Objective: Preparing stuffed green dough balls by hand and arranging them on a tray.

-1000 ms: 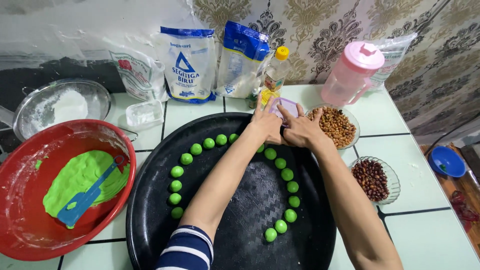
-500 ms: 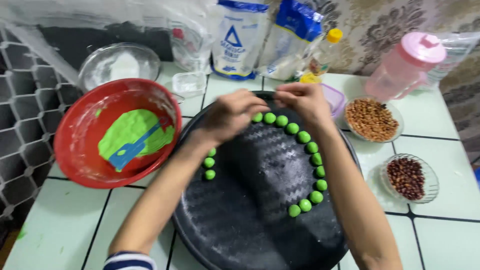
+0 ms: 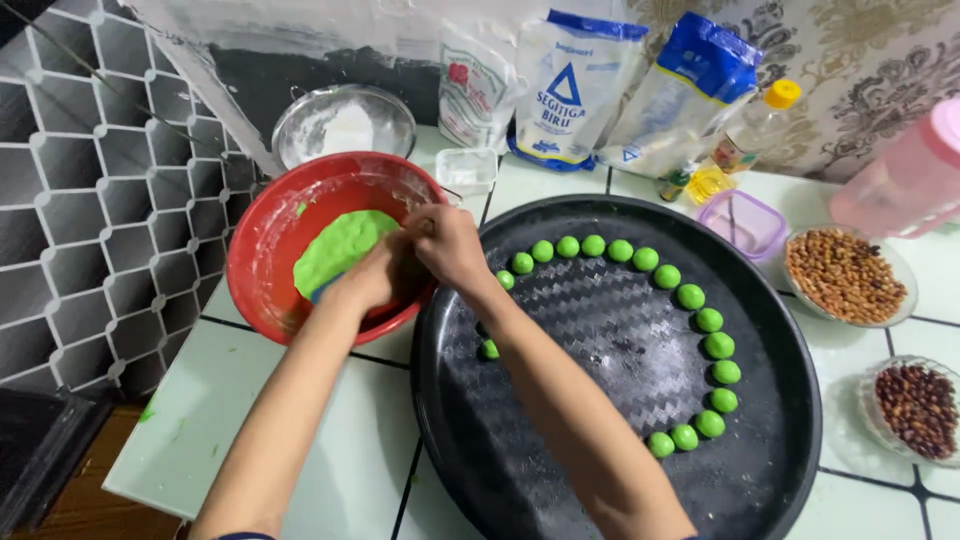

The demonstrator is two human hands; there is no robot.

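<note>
Both my hands reach into a red bowl holding a slab of green dough. My left hand rests on the dough's right edge, fingers curled. My right hand sits just above it at the bowl's right rim, fingers bent toward the dough; what either hand pinches is hidden. Beside the bowl lies a large round black tray with several small green dough balls set in an arc along its inner edge.
Behind the tray stand flour bags, a metal bowl of white powder, a small clear tub, a purple-lidded box and a pink jug. Two dishes of nuts sit at the right. The counter edge drops at left.
My hands have moved left from the far side of the tray's ball ring to the red bowl with the dough. The view has swung left as well.
</note>
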